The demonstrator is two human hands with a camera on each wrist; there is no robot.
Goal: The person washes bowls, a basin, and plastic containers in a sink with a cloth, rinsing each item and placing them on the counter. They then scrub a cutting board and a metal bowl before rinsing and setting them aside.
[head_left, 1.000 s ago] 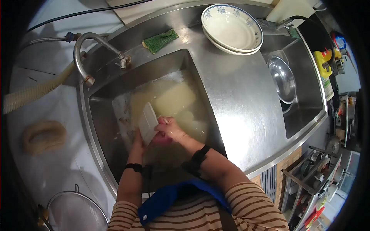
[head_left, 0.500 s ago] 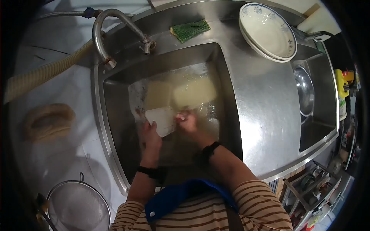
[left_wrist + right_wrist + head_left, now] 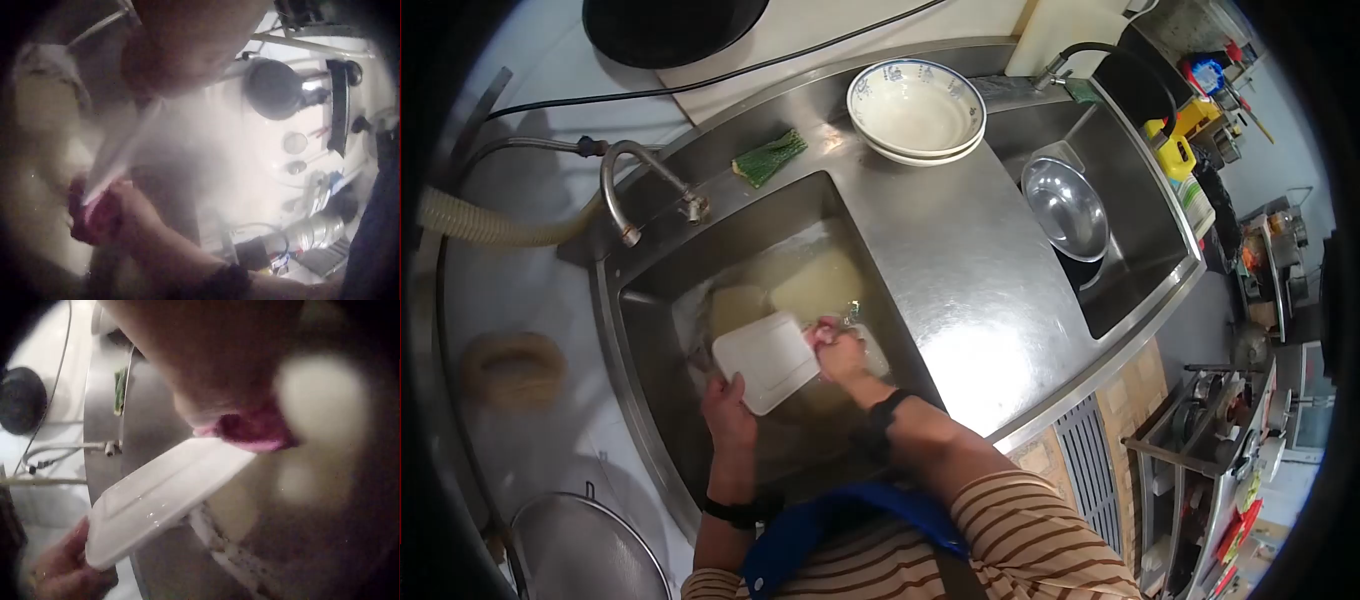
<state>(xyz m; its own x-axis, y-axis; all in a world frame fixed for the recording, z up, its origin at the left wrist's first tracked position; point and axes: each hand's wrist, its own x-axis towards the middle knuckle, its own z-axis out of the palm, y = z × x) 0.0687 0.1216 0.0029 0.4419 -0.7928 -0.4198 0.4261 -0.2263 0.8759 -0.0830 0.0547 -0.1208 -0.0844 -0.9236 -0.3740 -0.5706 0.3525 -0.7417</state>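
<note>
A white rectangular plate (image 3: 768, 362) with rounded corners is held over the cloudy water of the left sink (image 3: 662, 345). My left hand (image 3: 730, 408) grips its near left corner, thumb on the upper face. In my right hand (image 3: 845, 358) is a bunched pink cloth (image 3: 259, 432), pressed against the plate's far right edge. The left wrist view also shows the pink cloth (image 3: 100, 215) wrapped about that edge, though blurred. Pale dishes (image 3: 815, 285) lie under the water beyond the plate.
A curved tap (image 3: 615, 185) stands at the sink's back left corner. Green scouring pad (image 3: 768, 158) and stacked white bowls (image 3: 917, 112) sit along the back. A metal bowl (image 3: 1065, 208) lies in the right sink. At lower left is a mesh strainer (image 3: 585, 550).
The plate has turned from steeply tilted to showing its broad face upward. My right hand has stayed at its right side with the cloth. The head view has shifted.
</note>
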